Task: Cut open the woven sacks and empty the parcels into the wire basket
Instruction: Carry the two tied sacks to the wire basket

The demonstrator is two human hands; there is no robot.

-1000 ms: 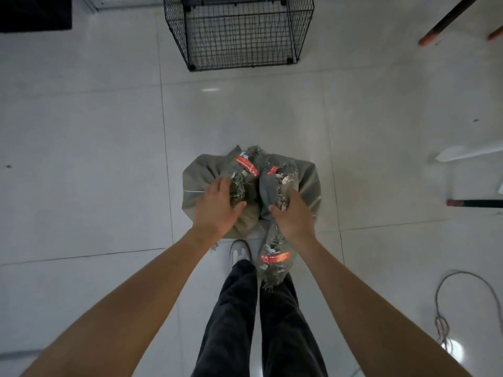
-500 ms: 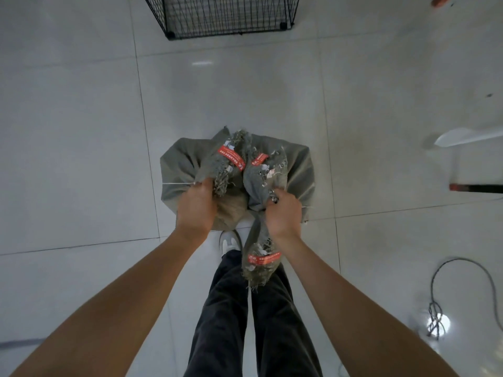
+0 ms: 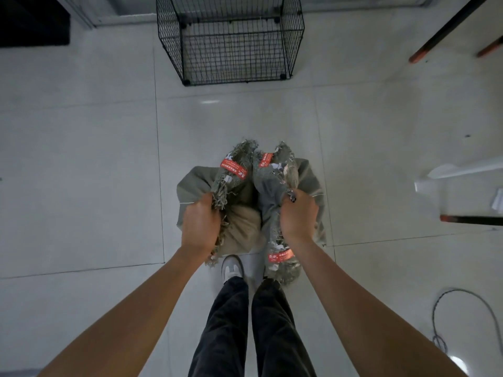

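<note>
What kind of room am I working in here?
Likely a parcel sorting or storage room, though I can't be sure: bare tiled floor, a wire basket standing on it, and a taped woven sack gripped by the left hand and right hand.

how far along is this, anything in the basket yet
Done: the woven sack is open at the top and a beige parcel shows inside. In hand: the left hand and right hand each grip a frayed edge of its mouth. Left: the wire basket ahead holds no parcels, so the sack, on the floor, is yet to be emptied.
</note>
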